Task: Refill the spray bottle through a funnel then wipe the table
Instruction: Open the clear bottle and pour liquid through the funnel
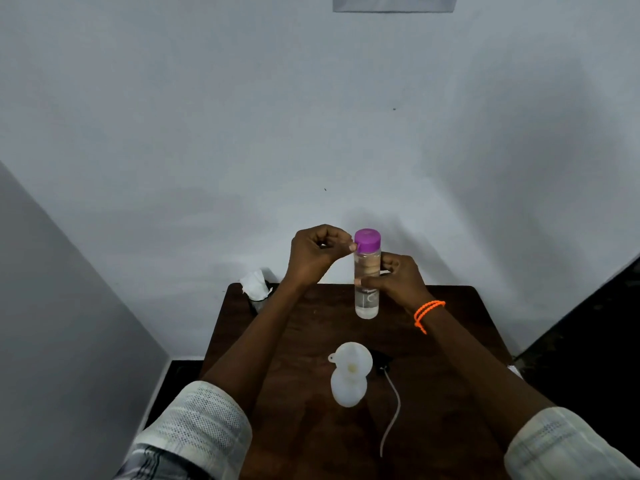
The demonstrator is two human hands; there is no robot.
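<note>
A clear water bottle (367,299) with a purple cap (367,240) stands upright on the dark wooden table (301,427). My right hand (398,280) grips its body from the right. My left hand (317,254) pinches the left edge of the purple cap with curled fingers. Nearer to me stands the white spray bottle (348,389) with a white funnel (350,360) sitting in its neck. Its sprayer head (382,365), dark with a long pale dip tube, lies on the table to the right of it.
A dark cup holding white tissue (256,287) stands at the table's far left corner. A pale wall rises right behind the table. The table is small, with dark floor on its right and left sides.
</note>
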